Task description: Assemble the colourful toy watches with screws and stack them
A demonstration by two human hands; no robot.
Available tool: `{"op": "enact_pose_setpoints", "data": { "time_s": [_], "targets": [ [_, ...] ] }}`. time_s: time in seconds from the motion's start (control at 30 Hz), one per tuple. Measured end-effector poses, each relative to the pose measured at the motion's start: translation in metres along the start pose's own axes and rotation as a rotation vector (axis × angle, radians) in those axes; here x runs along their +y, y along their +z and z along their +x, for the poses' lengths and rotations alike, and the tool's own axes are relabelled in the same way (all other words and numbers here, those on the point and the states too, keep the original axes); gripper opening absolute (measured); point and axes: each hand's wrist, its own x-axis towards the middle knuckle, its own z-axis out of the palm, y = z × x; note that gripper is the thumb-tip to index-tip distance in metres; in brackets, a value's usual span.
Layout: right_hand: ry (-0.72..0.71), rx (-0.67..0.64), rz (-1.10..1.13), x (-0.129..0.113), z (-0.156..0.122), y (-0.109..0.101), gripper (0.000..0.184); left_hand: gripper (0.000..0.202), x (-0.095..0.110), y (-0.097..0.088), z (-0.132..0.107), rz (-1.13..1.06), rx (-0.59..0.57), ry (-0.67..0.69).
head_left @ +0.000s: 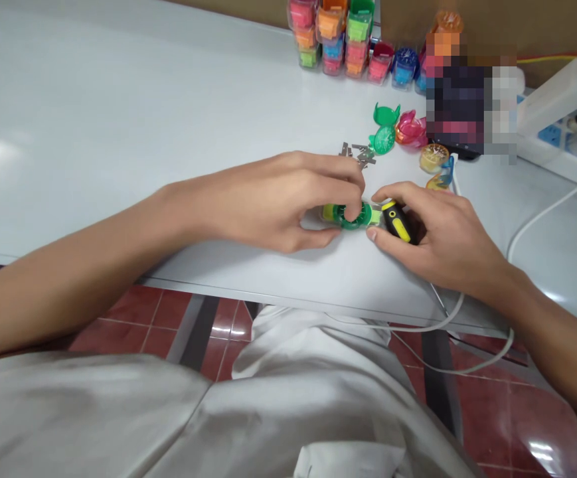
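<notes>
Green watch-shaped case [366, 214] lies flat on the white table [119, 133], near its front edge and right of the middle, between the person's two hands. Its round face is deep green with pale markings, set in a clear plastic body. At the right end a lime-green tab with ridges shows through the clear plastic; the left end is yellow-green and partly covered by fingers.

The left hand [288, 199] is half curled over the case: one bent fingertip rests on the round face, while the thumb reaches along the near side by the left end. Whether these fingers grip the case or only press on it, I cannot tell. The right hand [440, 226] is curled around a black-and-yellow handle [398, 222], its thumb and forefinger a little apart beside the right end of the case.

Just past the left hand's fingers, on the far side, lies a loose heap of small metal strips [365, 158]. Farther and to the right are an opened green piece [384, 138] with a marked dial, a pink piece [411, 129] and a yellow dial [435, 158]. Stacked colored cases [332, 41] stand along the far edge. On the right, a white cable [513, 239] curves toward the near edge.
</notes>
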Motion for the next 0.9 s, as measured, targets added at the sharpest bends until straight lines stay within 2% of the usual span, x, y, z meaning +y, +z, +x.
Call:
{"op": "enact_pose_setpoints", "data": {
  "time_s": [0.2,0.4,0.47,0.57,0.63,0.73,0.9],
  "targets": [
    [0.055,0.043,-0.030,-0.001,0.000,-0.002,0.026,0.031,-0.003,-0.011,-0.004,-0.015,-0.060,0.025],
    [0.138,0.084,-0.003,-0.001,-0.001,0.000,0.024,0.029,-0.005,-0.004,-0.002,-0.035,-0.048,0.025],
    [0.105,0.073,0.006,0.000,-0.002,0.000,0.023,0.038,-0.006,0.003,-0.001,-0.020,-0.024,0.012],
    [0.039,0.055,0.007,0.001,-0.002,0.000,0.025,0.061,-0.008,0.013,0.000,0.003,0.020,0.016],
    [0.036,0.057,0.006,0.000,-0.003,0.001,0.024,0.068,-0.009,0.016,0.001,-0.001,0.013,0.019],
    [0.071,0.058,0.000,-0.001,-0.003,0.001,0.021,0.057,-0.009,0.018,0.002,-0.010,-0.010,-0.026],
    [0.062,0.044,0.000,-0.002,-0.004,0.002,0.022,0.049,-0.008,0.020,0.003,-0.001,0.037,-0.064]
  ]
}}
